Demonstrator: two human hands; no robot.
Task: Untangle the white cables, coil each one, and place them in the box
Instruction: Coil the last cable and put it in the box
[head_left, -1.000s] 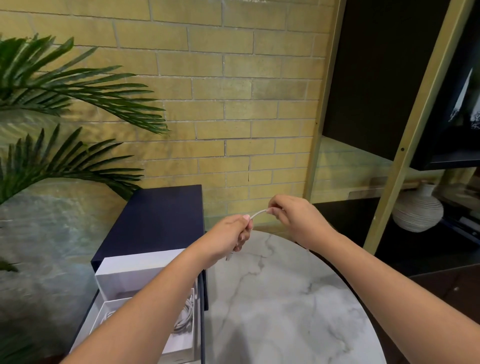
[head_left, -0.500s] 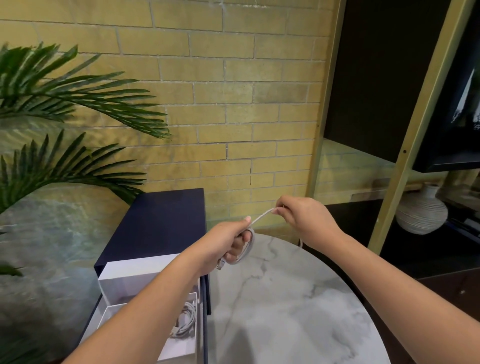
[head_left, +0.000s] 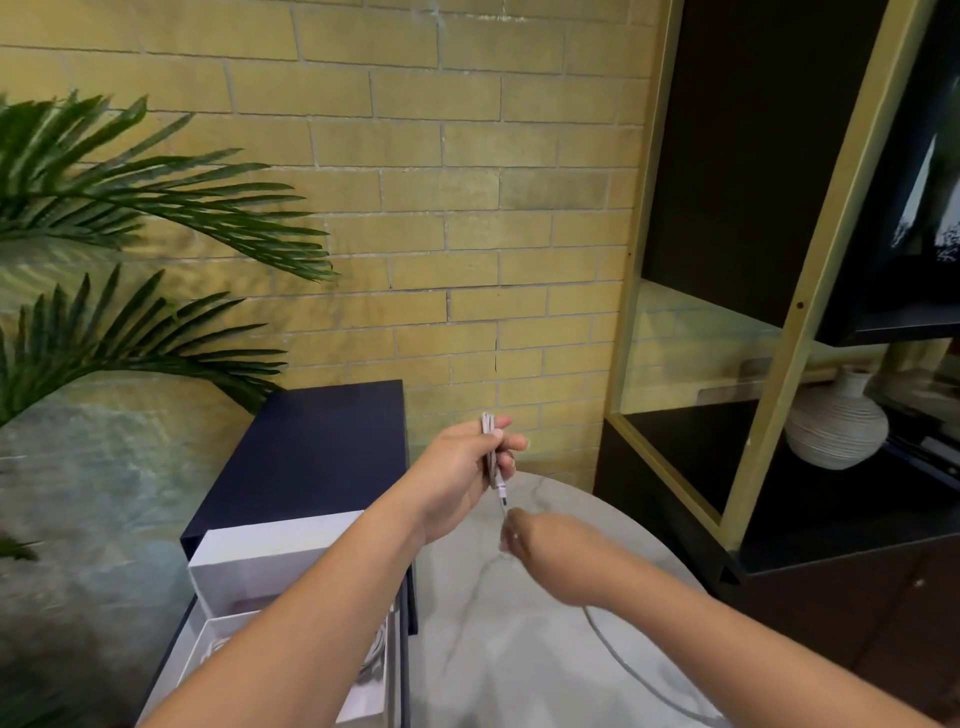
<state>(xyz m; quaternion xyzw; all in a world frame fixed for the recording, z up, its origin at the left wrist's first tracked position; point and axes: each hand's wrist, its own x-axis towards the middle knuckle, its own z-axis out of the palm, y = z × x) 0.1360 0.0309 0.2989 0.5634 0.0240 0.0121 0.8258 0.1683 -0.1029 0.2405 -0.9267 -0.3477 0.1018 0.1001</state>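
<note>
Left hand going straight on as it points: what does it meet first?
Likely the brick wall, past the far edge of the marble table; nothing else shows ahead of the left hand, though depth unclear.

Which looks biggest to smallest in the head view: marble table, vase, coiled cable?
Largest first: marble table, vase, coiled cable in the left hand. The vase stands farther off, so true sizes may differ.

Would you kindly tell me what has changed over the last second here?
The right hand swung down below the left hand, winding the white cable, which the left now grips as a bundle of loops; the right's grip is blurred. The box and table stayed put.
</note>
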